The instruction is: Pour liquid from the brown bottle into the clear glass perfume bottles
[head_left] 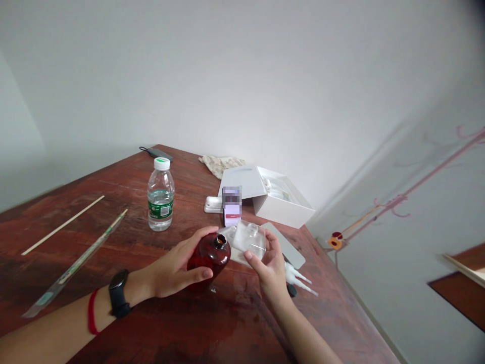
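Observation:
My left hand point(182, 270) is wrapped round a dark amber bottle point(214, 255), its narrow neck uncapped and upright. In my right hand point(271, 265) is a clear square bottle point(248, 241), gripped by its right side between thumb and fingers, with its short neck facing up and away. The two bottles are close side by side; whether they touch I cannot tell. Just right of my right hand lie white pump heads point(295, 275) with long nozzles, and a small black cap point(291, 290). Another clear object point(229, 232) shows partly behind the square bottle.
A water bottle point(161, 197) stands left on the wooden table point(125, 182). Nearby lie a thin stick point(62, 226) and a long wrapped item point(81, 260). Behind my hands are a phone point(232, 210), a white case point(212, 204), a white box point(280, 210) and a cloth point(220, 164).

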### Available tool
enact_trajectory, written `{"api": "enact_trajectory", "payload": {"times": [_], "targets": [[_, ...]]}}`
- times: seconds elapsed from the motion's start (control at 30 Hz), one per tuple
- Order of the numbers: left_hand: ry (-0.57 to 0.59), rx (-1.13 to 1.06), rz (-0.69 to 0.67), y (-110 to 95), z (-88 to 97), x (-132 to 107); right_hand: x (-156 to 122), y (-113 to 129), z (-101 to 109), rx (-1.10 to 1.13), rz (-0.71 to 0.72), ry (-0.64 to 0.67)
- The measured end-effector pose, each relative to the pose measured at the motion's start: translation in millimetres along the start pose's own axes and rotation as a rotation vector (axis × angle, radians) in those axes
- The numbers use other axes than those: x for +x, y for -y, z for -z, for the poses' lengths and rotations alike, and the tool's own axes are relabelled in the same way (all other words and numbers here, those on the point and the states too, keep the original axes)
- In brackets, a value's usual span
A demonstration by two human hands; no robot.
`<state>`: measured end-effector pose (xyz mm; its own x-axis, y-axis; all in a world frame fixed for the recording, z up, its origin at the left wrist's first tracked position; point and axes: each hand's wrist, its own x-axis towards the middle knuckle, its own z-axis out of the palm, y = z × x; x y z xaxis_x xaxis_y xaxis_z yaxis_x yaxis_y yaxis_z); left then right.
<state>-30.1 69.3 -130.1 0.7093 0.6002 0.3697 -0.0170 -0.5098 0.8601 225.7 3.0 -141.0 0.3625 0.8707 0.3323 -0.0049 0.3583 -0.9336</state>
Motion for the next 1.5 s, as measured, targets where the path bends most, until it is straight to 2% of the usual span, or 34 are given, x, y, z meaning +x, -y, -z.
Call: {"api": "enact_trajectory", "payload": {"times": [0.47, 0.77, 0.93, 1.1, 1.3, 1.4, 1.5], "targets": [[0.006, -0.042, -0.004, 2.4, 0.6, -0.8, 0.2, -1.4, -1.0, -0.013, -0.028, -0.009], [0.000, 0.013, -0.042, 10.6, 1.1, 2.5, -4.8, 4.3, -8.3, 0.047, -0.059, -0.005], [-0.001, 0.004, -0.004, 6.4, 0.0, -0.3, -4.6, 5.9, -7.4, 0.059, -0.060, 0.000], [0.007, -0.010, 0.026, 3.4, 0.3, 0.0, -4.5, 12.0, -8.3, 0.158, -0.074, 0.011], [0.007, -0.071, 0.037, -0.2, -1.0, 1.7, -2.1, 19.0, -7.6, 0.268, -0.150, -0.034], [-0.020, -0.166, 0.036, 3.8, -0.2, 4.0, -0.3, 17.1, -3.2, 0.307, -0.175, -0.046], [-0.055, -0.148, 0.013, 9.2, 2.5, 6.5, 1.4, 11.4, 3.8, 0.342, -0.202, -0.044]]}}
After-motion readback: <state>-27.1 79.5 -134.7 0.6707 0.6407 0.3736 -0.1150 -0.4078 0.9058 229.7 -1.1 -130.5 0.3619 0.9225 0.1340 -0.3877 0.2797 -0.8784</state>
